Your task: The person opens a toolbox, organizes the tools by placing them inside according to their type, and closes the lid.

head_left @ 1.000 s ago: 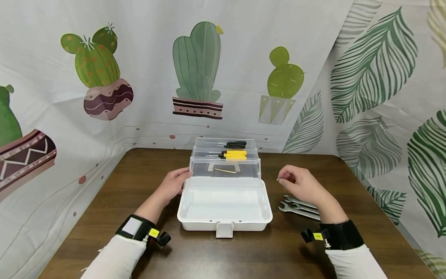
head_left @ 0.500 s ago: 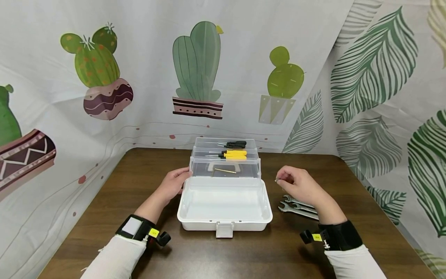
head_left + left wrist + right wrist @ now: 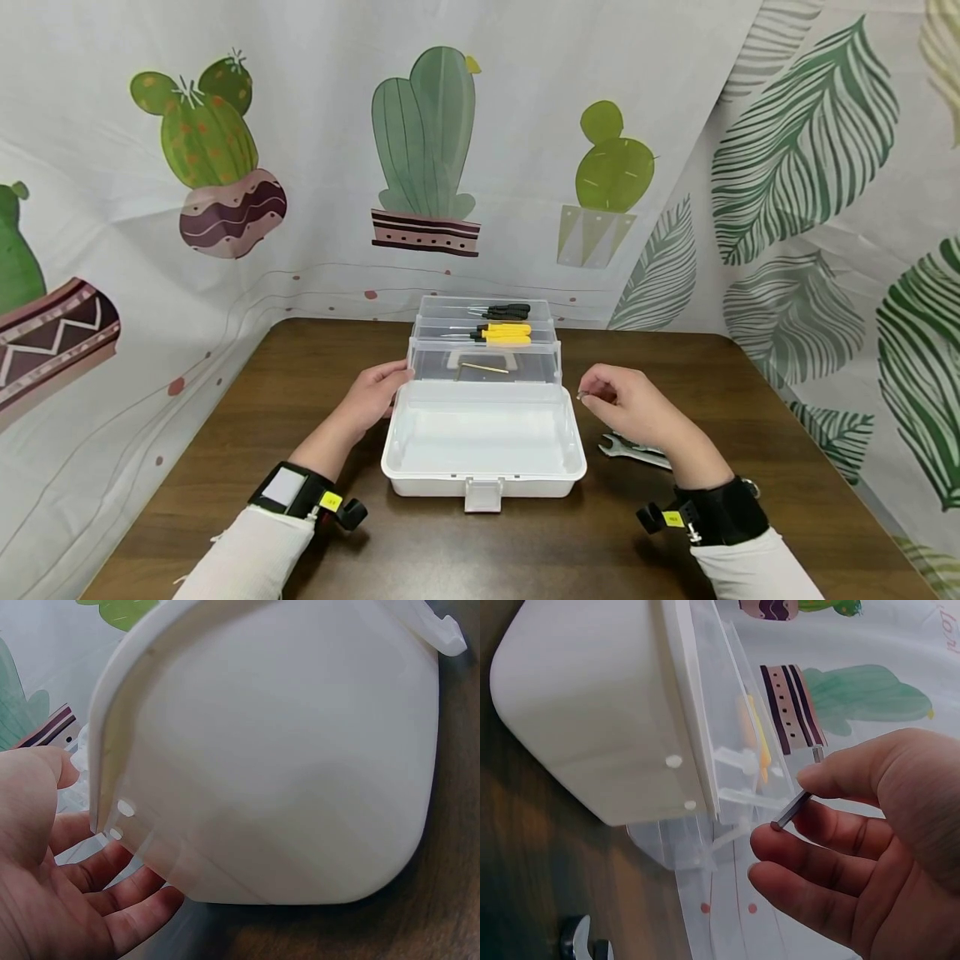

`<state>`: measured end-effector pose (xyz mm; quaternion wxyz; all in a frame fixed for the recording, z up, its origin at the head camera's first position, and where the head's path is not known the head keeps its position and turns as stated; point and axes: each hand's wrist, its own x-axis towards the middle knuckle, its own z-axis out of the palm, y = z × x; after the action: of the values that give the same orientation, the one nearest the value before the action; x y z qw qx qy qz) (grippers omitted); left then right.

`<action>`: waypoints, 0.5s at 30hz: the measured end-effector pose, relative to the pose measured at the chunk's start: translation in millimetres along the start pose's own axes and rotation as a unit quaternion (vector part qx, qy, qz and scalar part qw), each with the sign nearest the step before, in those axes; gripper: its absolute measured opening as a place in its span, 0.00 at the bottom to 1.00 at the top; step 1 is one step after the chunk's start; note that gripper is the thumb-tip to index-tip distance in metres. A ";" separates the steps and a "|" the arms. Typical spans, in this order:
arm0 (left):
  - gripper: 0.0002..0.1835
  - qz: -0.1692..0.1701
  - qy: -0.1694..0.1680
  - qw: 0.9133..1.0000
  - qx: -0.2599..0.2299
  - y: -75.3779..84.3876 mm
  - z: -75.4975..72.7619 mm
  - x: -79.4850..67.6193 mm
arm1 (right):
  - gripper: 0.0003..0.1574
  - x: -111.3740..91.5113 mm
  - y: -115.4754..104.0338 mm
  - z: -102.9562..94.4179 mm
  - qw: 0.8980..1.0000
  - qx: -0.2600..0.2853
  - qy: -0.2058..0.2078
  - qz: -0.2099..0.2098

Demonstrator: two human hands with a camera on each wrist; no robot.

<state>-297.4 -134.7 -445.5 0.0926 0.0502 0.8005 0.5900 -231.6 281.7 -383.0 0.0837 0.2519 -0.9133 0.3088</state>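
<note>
A white toolbox (image 3: 483, 486) stands open on the table, its white base bare inside. Clear trays (image 3: 427, 364) rise behind it. My left hand (image 3: 372, 392) holds the box at its rear left corner; in the left wrist view its thumb and fingers (image 3: 101, 866) lie on either side of the corner by the hinge. Between thumb and fingers, my right hand (image 3: 630, 404) pinches a small silver hex key (image 3: 791, 810), held beside the box's right rear corner, apart from the trays. Part of the key is hidden behind the thumb.
Black screwdrivers (image 3: 510, 311) and yellow screwdrivers (image 3: 506, 334) lie in the upper trays. A thin gold-coloured rod (image 3: 486, 367) is in the lowest one. Metal wrenches (image 3: 630, 448) rest on the table under my right forearm, partly hidden. A patterned cloth (image 3: 517, 167) hangs behind the table.
My right hand has moved left and slightly nearer to me, toward the toolbox, with the hex key. It now covers more of the wrenches. The left hand has stayed in place.
</note>
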 end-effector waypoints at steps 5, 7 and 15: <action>0.30 0.003 0.002 1.000 0.004 1.1 -0.5 -0.1 | 0.08 2.0 -5.4 2.6 1.000 -0.002 0.002 -0.006; 0.30 0.003 0.004 1.000 0.005 1.1 -0.7 0.1 | 0.07 2.6 -7.8 3.9 1.000 -0.002 0.000 -0.004; 0.29 -0.001 0.002 1.000 0.004 -0.4 0.3 0.3 | 0.10 2.7 -17.7 9.2 1.000 0.002 -0.007 -0.015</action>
<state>-297.7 -134.5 -446.0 0.0915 0.0483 0.8031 0.5868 -224.8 263.0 -380.3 0.0819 0.2680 -0.9093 0.3076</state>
